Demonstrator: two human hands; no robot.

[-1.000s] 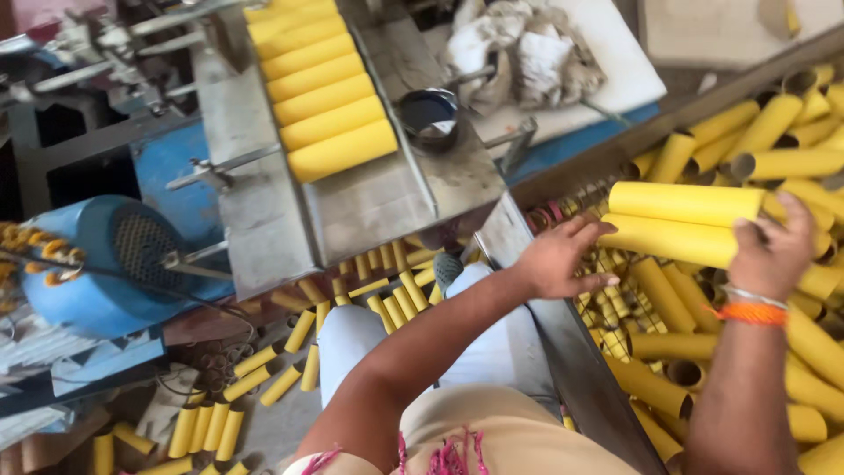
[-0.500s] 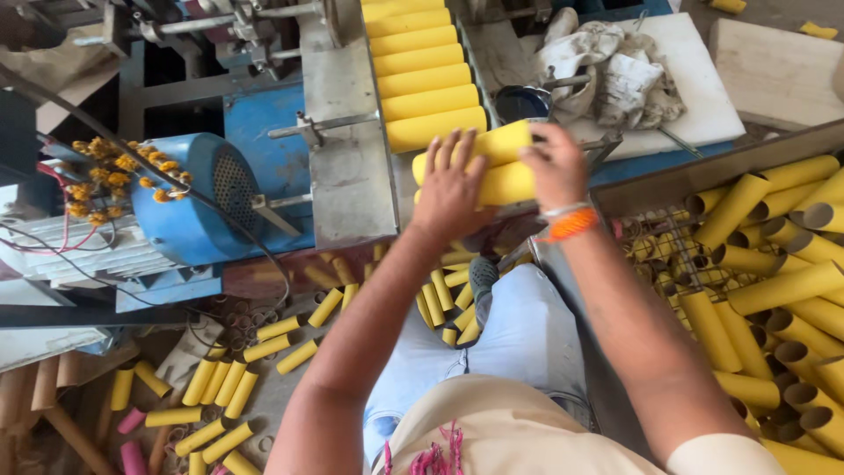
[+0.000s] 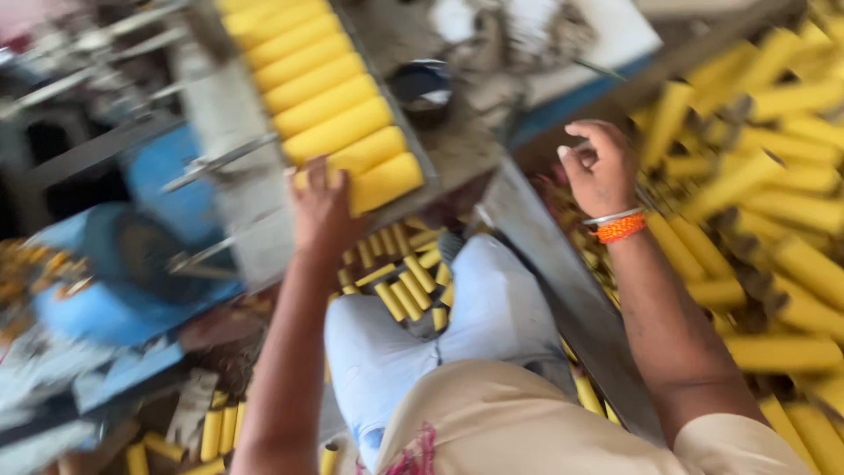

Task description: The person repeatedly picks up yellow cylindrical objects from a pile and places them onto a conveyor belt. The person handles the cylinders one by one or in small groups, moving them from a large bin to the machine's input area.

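Far out at nine o'clock sits the blue motor housing (image 3: 114,281), blurred, with short yellow tubes scattered on the floor (image 3: 220,431) below it towards seven o'clock. Next comes the grey metal chute (image 3: 237,202), running up towards eleven o'clock, and on it the row of long yellow tubes (image 3: 308,88) lying side by side across its width. My left hand (image 3: 321,207) rests at the lower end of that row, palm down and fingers spread flat against the nearest yellow tube (image 3: 374,180); it presses on the tube rather than closing around it. At twelve o'clock, beyond the chute, a small dark bowl (image 3: 422,84) sits beside crumpled rags (image 3: 510,35). My knees in pale blue trousers (image 3: 440,325) fill the centre, more short tubes lying between them. Towards two o'clock my right hand (image 3: 602,167), an orange band (image 3: 620,227) at the wrist, hangs loosely curled and grips nothing, above the edge of the big heap of yellow tubes (image 3: 774,229) that spreads out to three o'clock.
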